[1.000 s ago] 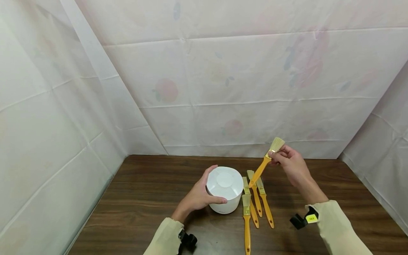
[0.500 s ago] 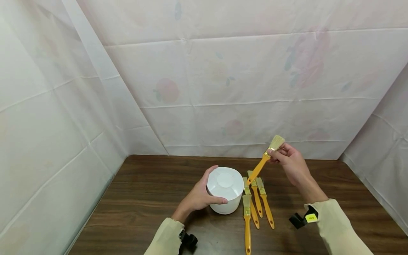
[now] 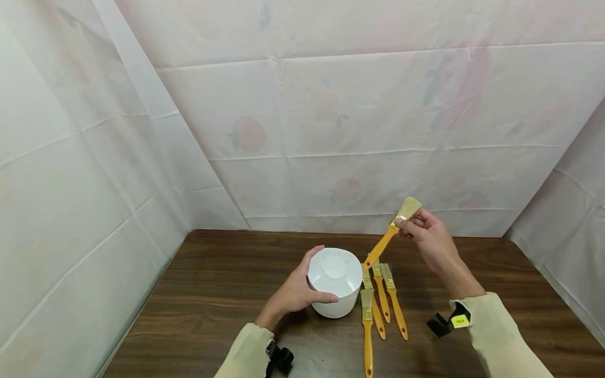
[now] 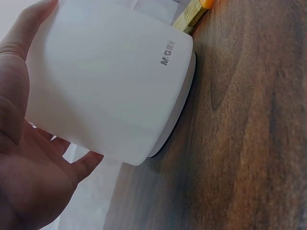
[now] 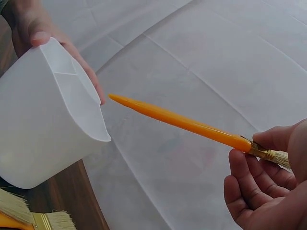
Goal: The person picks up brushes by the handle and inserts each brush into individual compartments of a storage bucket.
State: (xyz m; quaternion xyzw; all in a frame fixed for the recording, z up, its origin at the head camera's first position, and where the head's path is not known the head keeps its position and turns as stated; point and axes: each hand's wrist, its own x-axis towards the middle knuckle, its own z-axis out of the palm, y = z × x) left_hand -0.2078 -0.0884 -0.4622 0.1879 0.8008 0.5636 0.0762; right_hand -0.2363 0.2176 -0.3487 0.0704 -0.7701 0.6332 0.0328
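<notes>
A white pen holder point(image 3: 333, 304) with inner dividers stands on the table. My left hand point(image 3: 295, 287) grips it from the left, thumb across the near side and fingers round the far side. In the left wrist view, small grey lettering shows on the holder's wall point(image 4: 110, 81). My right hand point(image 3: 432, 244) pinches a paintbrush point(image 3: 382, 245) at its metal ferrule, above the table. Its bristles point up and right, and its orange handle slants down towards the holder. In the right wrist view, the handle tip point(image 5: 115, 98) is apart from the holder's rim point(image 5: 103, 136).
Several similar paintbrushes point(image 3: 396, 310) lie on the dark wooden table point(image 3: 217, 294), just right of the holder, bristles away from me. One brush point(image 3: 367, 336) lies nearer than the others. White patterned cloth point(image 3: 359, 115) hangs behind the table and at both sides.
The paintbrush in my right hand has risen slightly, and its handle end has shifted left towards the pen holder. My left hand and the holder have stayed in place.
</notes>
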